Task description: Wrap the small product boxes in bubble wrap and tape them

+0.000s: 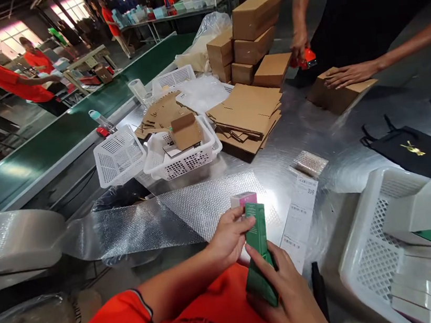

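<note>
Close to my chest, my left hand and my right hand both hold a long narrow green box with small pale print on it. My left fingers press its upper part, and my right hand wraps round the lower end. Just behind its top stands a small pink and white box, touching or very near my left fingers; whether that hand grips it too I cannot tell. Bubble wrap lies on the metal table beyond my hands. To the right of them is a strip of printed labels.
A bubble wrap roll sits at left. A white basket with green and white boxes is at right. Ahead are flattened cardboard, a small basket and stacked cartons. A co-worker's hand rests on a carton.
</note>
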A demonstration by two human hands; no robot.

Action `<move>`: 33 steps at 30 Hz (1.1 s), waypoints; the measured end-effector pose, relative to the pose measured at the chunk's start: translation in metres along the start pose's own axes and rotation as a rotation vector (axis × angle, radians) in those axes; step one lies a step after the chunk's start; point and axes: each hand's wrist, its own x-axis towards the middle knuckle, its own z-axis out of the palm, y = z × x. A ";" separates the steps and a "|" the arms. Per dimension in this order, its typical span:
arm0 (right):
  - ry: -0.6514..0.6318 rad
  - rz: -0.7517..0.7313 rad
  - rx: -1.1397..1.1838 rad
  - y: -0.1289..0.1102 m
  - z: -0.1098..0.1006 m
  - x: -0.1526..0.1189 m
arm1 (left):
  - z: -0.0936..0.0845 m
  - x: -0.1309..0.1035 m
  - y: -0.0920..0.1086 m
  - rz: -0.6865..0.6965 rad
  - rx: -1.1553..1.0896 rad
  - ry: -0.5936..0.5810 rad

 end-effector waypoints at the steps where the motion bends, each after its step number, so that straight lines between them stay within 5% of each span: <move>1: -0.018 0.021 0.014 0.000 -0.001 0.001 | 0.000 0.000 0.000 -0.005 0.011 0.000; 6: -0.018 0.150 0.398 0.010 -0.006 -0.005 | 0.002 0.002 0.002 -0.009 0.005 0.008; 12: 0.021 0.449 1.565 0.022 -0.018 -0.017 | 0.007 0.003 0.005 -0.027 -0.071 0.011; 15: 0.119 0.627 1.908 0.013 -0.021 -0.010 | 0.008 0.004 0.005 -0.038 -0.049 0.016; 33: 0.054 0.611 2.047 -0.013 -0.017 0.006 | 0.014 -0.011 0.014 0.015 0.100 0.053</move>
